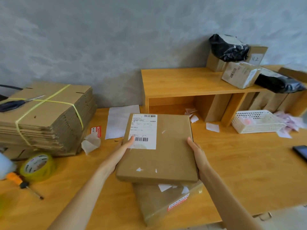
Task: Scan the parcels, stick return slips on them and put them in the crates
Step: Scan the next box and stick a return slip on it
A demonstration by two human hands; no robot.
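Both hands hold the flat brown box [157, 146] above the wooden table [240, 163]. The left hand [122, 151] grips the box's left edge, its thumb lying on top across the lower corner of the white shipping label [143, 131], with the other fingers tucked underneath and out of sight. The right hand [197, 156] clasps the box's right edge, thumb along the top rim, the remaining fingers hidden below the box. The label sits at the far left corner of the box, with a barcode at its top and another near its bottom; the printed text is too small to read.

Directly beneath the box, nearer the person, lies a second parcel [164, 203] wrapped in clear tape, bearing a red-and-white sticker [178, 202]; its far end is covered by the held box. Left of the box sit a bundle of flattened cartons [44, 120] with scissors [18, 103] on top, and a roll of tape [37, 166]. Right of the box is a white basket [257, 122]; a dark phone [300, 151] is cut off by the frame edge.
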